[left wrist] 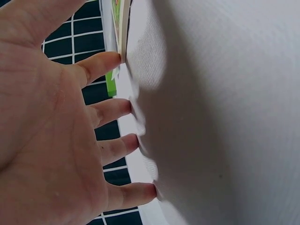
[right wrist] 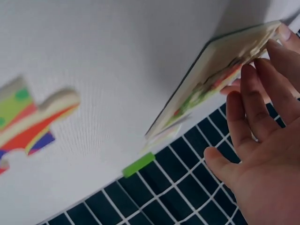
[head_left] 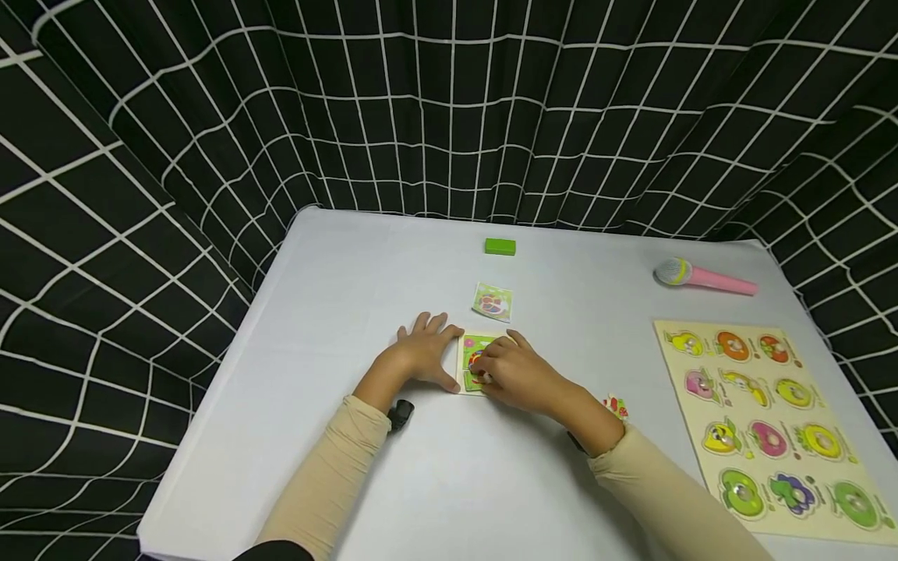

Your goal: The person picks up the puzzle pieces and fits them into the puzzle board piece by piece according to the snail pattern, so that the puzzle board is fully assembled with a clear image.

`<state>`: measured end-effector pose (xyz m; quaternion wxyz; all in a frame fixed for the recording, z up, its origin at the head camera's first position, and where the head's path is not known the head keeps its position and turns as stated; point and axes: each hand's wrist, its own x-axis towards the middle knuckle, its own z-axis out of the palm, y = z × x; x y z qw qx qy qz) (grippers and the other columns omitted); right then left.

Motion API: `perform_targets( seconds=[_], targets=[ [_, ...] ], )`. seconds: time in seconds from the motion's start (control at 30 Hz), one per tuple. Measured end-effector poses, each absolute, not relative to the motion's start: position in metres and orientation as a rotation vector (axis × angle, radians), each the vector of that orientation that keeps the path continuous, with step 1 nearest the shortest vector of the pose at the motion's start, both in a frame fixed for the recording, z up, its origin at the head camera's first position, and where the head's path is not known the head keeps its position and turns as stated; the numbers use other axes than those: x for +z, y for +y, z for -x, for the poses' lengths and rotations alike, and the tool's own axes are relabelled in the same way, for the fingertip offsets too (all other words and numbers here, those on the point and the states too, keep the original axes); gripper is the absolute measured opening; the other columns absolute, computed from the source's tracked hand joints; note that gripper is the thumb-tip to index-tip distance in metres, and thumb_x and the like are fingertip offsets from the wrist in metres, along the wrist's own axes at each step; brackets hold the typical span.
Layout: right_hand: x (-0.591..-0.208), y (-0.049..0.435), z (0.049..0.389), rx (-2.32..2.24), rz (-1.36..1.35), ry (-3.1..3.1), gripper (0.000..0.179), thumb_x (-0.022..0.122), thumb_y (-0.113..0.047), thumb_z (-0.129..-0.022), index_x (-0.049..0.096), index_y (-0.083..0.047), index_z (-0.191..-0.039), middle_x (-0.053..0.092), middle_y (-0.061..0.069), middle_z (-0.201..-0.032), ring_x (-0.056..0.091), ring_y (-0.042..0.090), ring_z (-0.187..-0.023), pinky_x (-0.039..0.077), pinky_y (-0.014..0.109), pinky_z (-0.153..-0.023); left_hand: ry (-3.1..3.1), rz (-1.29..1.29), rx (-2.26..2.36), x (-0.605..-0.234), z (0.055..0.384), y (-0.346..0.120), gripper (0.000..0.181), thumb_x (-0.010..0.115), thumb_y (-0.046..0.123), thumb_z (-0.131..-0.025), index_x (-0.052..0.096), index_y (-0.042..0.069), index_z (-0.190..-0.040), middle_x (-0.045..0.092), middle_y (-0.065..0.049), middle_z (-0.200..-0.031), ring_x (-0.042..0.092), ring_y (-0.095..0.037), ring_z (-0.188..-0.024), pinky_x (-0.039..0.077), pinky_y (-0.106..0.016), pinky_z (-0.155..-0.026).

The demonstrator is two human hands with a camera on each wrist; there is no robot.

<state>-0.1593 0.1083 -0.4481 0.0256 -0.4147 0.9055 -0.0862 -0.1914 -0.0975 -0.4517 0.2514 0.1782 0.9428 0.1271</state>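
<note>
A small jigsaw puzzle board [head_left: 461,362] with a pale frame and a green, colourful picture lies mid-table. My left hand [head_left: 419,354] spreads at its left side, thumb and index finger touching the frame; the other fingertips rest on the tabletop in the left wrist view. Over the board's right part, my right hand [head_left: 522,375] bends its fingers and pinches a puzzle piece, mostly hidden by the fingers. The board [right wrist: 201,70] shows edge-on in the right wrist view. One loose puzzle piece [right wrist: 35,122] lies apart on the table, partly behind the right wrist in the head view.
A picture card [head_left: 493,302] lies just beyond the board, with a green block [head_left: 500,247] farther back. On the right are a pink toy microphone [head_left: 705,276] and a large fruit peg board [head_left: 765,425]. Black gridded curtain [head_left: 449,101] surrounds the white table [head_left: 295,327].
</note>
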Motion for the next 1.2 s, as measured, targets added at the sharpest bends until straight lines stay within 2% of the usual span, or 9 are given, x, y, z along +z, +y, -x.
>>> perform_targets(
  seconds=[0.47, 0.77, 0.97, 1.2],
  targets=[
    [-0.449, 0.106, 0.158, -0.211, 1.233, 2.855, 0.012, 0.076, -0.021, -0.084, 0.074, -0.02, -0.095, 0.07, -0.002, -0.104, 0.058, 0.026, -0.109, 0.029, 0.064, -0.108, 2.574, -0.511, 0.322, -0.452, 0.196, -0.093, 0.099, 0.081, 0.056, -0.069, 0.032, 0.028, -0.151, 0.012, -0.007, -0.163, 0.004, -0.034, -0.149, 0.019, -0.068, -0.11],
    [-0.449, 0.107, 0.156, -0.184, 1.244, 2.865, 0.015, 0.078, -0.023, -0.082, 0.074, -0.02, -0.097, 0.069, -0.002, -0.104, 0.058, 0.025, -0.109, 0.03, 0.063, -0.107, 2.572, -0.51, 0.331, -0.453, 0.195, -0.092, 0.099, 0.082, 0.056, -0.069, 0.033, 0.028, -0.151, 0.013, -0.007, -0.163, 0.005, -0.034, -0.149, 0.019, -0.068, -0.11],
    [-0.445, 0.122, 0.154, -0.22, 1.267, 2.881, 0.02, 0.078, -0.022, -0.082, 0.073, -0.018, -0.102, 0.069, -0.002, -0.104, 0.058, 0.026, -0.108, 0.032, 0.063, -0.106, 2.571, -0.494, 0.371, -0.455, 0.192, -0.093, 0.099, 0.083, 0.053, -0.068, 0.034, 0.027, -0.15, 0.013, -0.008, -0.163, 0.005, -0.035, -0.149, 0.019, -0.069, -0.11],
    [-0.442, 0.152, 0.149, -0.227, 1.16, 2.908, 0.024, 0.081, -0.02, -0.078, 0.073, -0.016, -0.101, 0.069, -0.002, -0.1, 0.059, 0.026, -0.105, 0.032, 0.064, -0.105, 2.581, -0.494, 0.364, -0.455, 0.192, -0.097, 0.1, 0.084, 0.052, -0.067, 0.035, 0.026, -0.15, 0.014, -0.008, -0.162, 0.005, -0.036, -0.149, 0.018, -0.069, -0.11]
  ],
)
